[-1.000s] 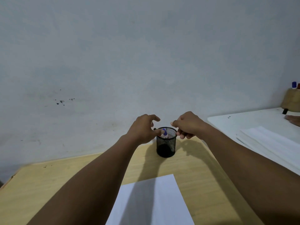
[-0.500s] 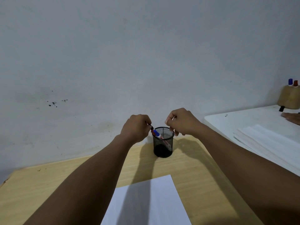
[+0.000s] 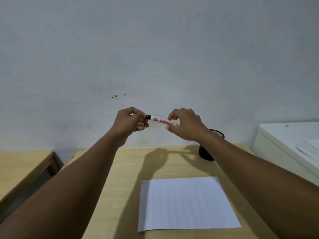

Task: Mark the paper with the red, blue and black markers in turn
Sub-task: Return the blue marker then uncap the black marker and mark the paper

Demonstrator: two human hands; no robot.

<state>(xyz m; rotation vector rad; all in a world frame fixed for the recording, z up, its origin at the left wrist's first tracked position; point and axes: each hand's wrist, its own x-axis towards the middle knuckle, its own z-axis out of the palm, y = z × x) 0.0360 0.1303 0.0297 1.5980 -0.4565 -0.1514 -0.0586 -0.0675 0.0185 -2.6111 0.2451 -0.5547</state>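
Note:
A white marker with red lettering [image 3: 161, 121] is held level in the air above the desk, between both hands. My left hand [image 3: 129, 121] is closed around its left end, beside a black band; the cap is hidden in that fist. My right hand [image 3: 185, 124] pinches the marker's right end with thumb and fingers. A blank white sheet of paper [image 3: 187, 203] lies flat on the wooden desk [image 3: 124, 178] below and nearer to me. The black mesh pen cup [image 3: 209, 149] stands behind my right forearm, mostly hidden; its contents do not show.
A white table [image 3: 290, 135] with stacked paper adjoins the desk on the right. A second wooden desk [image 3: 22, 166] stands to the left, with a gap between. A pale wall rises right behind the desk.
Both hands have risen from the pen cup with the marker stretched between them. The view has swung left, so the cup and paper now sit further right.

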